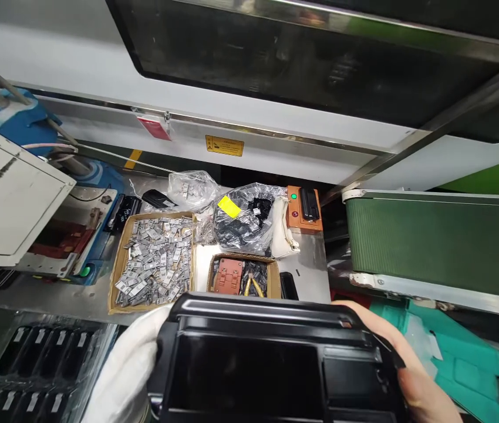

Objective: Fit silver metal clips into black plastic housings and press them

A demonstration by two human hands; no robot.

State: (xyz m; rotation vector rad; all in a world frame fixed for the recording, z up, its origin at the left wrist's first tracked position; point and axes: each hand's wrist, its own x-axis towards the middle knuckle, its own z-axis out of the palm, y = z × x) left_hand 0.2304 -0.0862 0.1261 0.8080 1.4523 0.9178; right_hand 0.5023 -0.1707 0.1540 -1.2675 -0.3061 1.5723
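A large glossy black plastic case, with a raised rim and recessed panels, fills the bottom middle of the head view. My left hand, in a white glove, grips its left end. At the right end my bare right hand is wrapped round the edge. Most fingers of both hands are hidden behind the case. Beyond it on the metal table are a cardboard box of small grey metal clips and a smaller box holding a reddish block, black parts and yellow-handled pliers.
A blue press with a white cabinet stands left. Plastic bags, a white cloth pouch and an orange fixture lie at the back. A green conveyor is right; black parts in trays sit lower left.
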